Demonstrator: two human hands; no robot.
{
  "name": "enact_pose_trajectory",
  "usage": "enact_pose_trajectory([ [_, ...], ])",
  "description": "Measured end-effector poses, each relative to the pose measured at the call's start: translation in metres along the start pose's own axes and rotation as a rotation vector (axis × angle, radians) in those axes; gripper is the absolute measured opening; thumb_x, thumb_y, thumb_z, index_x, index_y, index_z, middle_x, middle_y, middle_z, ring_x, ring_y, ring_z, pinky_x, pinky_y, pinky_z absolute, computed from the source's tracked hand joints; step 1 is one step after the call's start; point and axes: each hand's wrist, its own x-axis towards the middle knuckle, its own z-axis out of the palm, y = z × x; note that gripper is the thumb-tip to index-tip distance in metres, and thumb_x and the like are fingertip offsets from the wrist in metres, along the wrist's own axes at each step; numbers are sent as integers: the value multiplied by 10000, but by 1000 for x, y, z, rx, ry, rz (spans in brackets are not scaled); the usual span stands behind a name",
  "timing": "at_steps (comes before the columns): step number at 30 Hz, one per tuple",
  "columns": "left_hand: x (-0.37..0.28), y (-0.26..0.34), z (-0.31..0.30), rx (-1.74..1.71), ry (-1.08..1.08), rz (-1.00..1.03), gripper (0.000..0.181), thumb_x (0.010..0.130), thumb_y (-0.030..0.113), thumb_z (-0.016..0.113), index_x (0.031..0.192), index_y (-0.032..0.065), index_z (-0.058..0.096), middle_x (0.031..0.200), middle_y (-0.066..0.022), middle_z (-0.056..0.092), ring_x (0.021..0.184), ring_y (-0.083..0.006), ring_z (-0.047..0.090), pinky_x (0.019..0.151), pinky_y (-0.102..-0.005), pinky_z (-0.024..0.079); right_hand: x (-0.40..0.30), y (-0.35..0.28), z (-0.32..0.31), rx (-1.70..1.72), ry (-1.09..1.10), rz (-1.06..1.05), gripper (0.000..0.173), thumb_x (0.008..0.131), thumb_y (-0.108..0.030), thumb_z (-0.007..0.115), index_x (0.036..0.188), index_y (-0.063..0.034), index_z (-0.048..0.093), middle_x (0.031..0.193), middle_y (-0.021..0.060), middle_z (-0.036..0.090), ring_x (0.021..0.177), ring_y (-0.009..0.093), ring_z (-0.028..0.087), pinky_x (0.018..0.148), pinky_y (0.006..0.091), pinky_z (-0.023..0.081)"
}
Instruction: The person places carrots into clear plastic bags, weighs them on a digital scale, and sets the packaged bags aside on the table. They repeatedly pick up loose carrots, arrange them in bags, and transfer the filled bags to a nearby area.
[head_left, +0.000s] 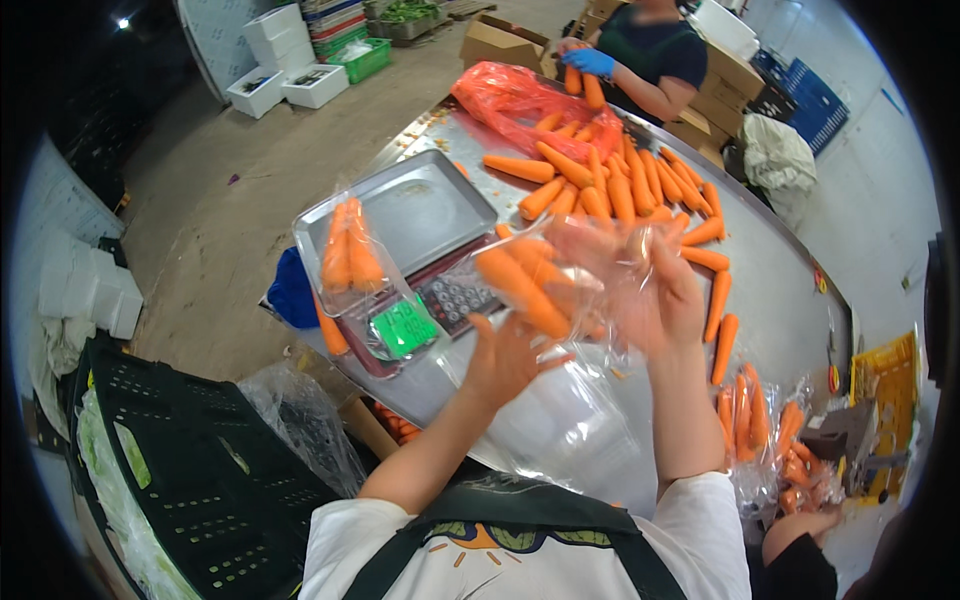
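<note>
A clear plastic bag of carrots (521, 292) is up in front of me, above the steel table. My right hand (660, 292) grips the bunched clear film at the bag's right side. Under the near ends of these carrots is my left hand (499, 364), thumb and fingers spread. Blur and film hide whether it grips the bag. Left of it, a digital scale (450, 300) with a lit green display carries a metal tray (420, 214). Another bag of carrots (351, 251) lies at the tray's left end. Flat clear bags (562, 420) lie near my apron.
Loose carrots (622, 180) are piled beyond my hands, beside a red plastic bag (502, 97). Across the table (780, 292), a person in blue gloves (589, 61) holds carrots. Bagged carrots (750, 420) and scissors (832, 375) are at right. A dark crate (202, 480) stands at left.
</note>
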Motion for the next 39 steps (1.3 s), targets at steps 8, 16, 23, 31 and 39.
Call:
enact_pose_trajectory([
  [8, 11, -24, 63, -141, 485, -15, 424, 911, 282, 361, 1290, 91, 356, 1289, -113, 435, 1166, -291, 460, 967, -500, 393, -108, -17, -26, -756, 414, 60, 332, 806, 54, 435, 1097, 20, 591, 1333, 190, 418, 1134, 252, 502, 888, 371, 447],
  [16, -7, -36, 108, -70, 468, 75, 467, 909, 211, 396, 1335, 81, 255, 1291, -122, 410, 1155, -289, 463, 991, -468, 379, -118, -12, -6, -1418, 460, 65, 502, 695, -135, 751, 1167, -120, 582, 1225, 137, 514, 913, 128, 581, 576, 245, 505],
  [23, -75, -16, 122, 217, 494, 526, 538, 870, 29, 458, 1355, 71, 230, 1278, -119, 421, 1193, -252, 425, 1000, -424, 359, -78, 40, 17, -1469, -4, 0, 684, 587, -220, 808, 1196, -83, 530, 980, 71, 601, 776, 148, 600, 609, 279, 501],
  [31, -229, 34, 49, 325, 885, 1120, 388, 855, 66, 451, 1242, 42, 431, 1202, -103, 507, 1114, -234, 498, 972, -408, 395, -84, 222, 22, -981, -314, -220, 540, 749, -223, 645, 1205, 15, 480, 1021, 141, 615, 766, 226, 645, 656, 291, 510],
  [39, -324, 118, 16, 500, 1087, 1387, 531, 833, 19, 447, 1330, 41, 262, 1286, -188, 408, 1211, -349, 412, 993, -513, 355, -101, 271, -14, -50, 377, 538, 427, 851, -231, 474, 1158, 66, 451, 1048, 160, 593, 898, 225, 616, 714, 312, 512],
])
